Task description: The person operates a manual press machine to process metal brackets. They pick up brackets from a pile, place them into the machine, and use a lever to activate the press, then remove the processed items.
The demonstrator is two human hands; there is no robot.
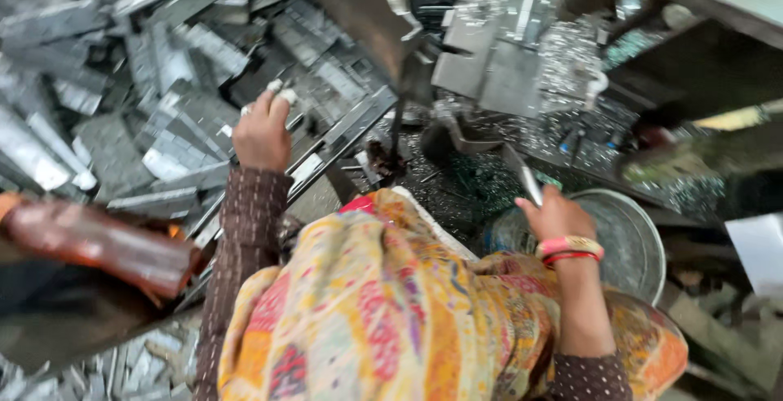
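Two hands in view, both busy. Left hand is out over the heap of grey metal strips, fingers curled down onto a punched strip at the heap's edge; fingertips look taped or capped in white. Grip looks closed on the strip but motion blur hides the contact, so can't confirm fully. That strip runs diagonally from the hand up toward the press tool in the middle of the frame.

Right hand is closed around a narrow flat metal piece, which sticks up and away from the fist, tilted. Red and gold bangles on that wrist. Hand sits just above the rim of a round metal bowl.

Dark press bed past both hands is littered with small shiny punchings. Patterned yellow-and-pink cloth fills the bottom centre. Reddish blurred object at lower left, can't tell what it is.
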